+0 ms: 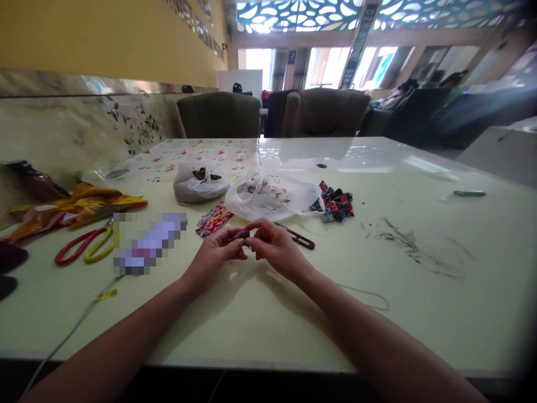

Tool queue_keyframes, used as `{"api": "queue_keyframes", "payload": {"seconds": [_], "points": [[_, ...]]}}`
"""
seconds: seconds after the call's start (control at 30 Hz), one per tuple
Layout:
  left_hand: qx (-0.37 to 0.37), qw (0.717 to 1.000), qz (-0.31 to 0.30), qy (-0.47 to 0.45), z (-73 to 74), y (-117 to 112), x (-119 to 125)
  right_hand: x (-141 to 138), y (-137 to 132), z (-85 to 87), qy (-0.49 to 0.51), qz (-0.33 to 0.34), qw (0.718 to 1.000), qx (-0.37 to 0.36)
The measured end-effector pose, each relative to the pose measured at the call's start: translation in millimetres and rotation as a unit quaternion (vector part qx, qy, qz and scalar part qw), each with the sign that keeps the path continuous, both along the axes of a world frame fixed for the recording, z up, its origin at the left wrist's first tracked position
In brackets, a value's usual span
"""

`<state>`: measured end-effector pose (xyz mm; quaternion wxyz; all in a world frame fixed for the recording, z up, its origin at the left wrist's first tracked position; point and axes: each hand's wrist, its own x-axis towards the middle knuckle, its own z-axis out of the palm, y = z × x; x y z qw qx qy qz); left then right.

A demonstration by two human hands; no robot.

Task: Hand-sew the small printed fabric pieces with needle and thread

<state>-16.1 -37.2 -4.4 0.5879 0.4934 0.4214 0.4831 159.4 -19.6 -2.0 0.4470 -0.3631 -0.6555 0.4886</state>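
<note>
Between my two hands, just above the table, is a small dark purple piece that looks like folded cloth. My left hand pinches it from the left. The fingertips of my right hand close on its right end; whether they also hold a needle is too small to tell. A thin dark thread lies curved on the table beyond my right forearm. Just past my hands lie patterned red and grey cloth pieces and dark red thread snips.
A white plastic bag and a second bag with dark contents stand ahead. Small patterned cloth pieces are heaped beside them. Leftward are red-and-yellow-handled scissors, a blurred-out device with a cable, and orange cloth. Loose threads lie right.
</note>
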Motion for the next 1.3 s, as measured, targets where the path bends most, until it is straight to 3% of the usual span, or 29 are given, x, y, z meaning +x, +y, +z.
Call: {"api": "queue_keyframes", "payload": {"seconds": [0.13,0.23,0.33,0.4,0.47,0.57,0.7,0.87,1.03,1.17,1.3], "points": [[0.049,0.998,0.006,0.032,1.5,-2.1,1.8,-0.7,-1.3,3.0,0.028,0.01,0.999,-0.024],[0.045,0.997,0.029,0.05,2.5,-1.4,1.2,6.5,5.7,10.8,0.036,-0.001,0.999,-0.02],[0.015,0.997,0.044,0.064,2.7,2.5,-3.2,32.2,23.4,25.0,0.042,-0.067,0.997,-0.002],[0.009,0.995,0.053,0.083,2.6,5.9,-7.1,62.4,37.0,35.7,-0.015,-0.133,0.991,0.005],[0.007,0.992,0.065,0.108,2.5,8.6,-10.5,99.5,46.8,43.7,-0.147,-0.217,0.965,-0.001],[0.012,0.986,0.073,0.151,2.2,10.0,-13.1,152.9,51.2,44.6,-0.236,-0.311,0.92,-0.03],[0.023,0.983,0.069,0.168,1.6,9.5,-13.0,191.9,50.5,32.5,-0.312,-0.367,0.87,-0.104],[0.04,0.978,0.077,0.19,2.6,11.6,-13.7,199.6,52.3,27.0,-0.347,-0.351,0.854,-0.164],[0.039,0.974,0.094,0.201,4.7,13.0,-14.0,192.5,46.4,23.8,-0.338,-0.277,0.88,-0.188],[0.042,0.97,0.104,0.218,4.9,13.4,-14.1,187.0,43.0,27.9,-0.318,-0.279,0.896,-0.137],[0.048,0.968,0.116,0.219,4.8,13.0,-13.1,160.7,36.7,52.8,-0.3,-0.326,0.896,-0.027]]}}
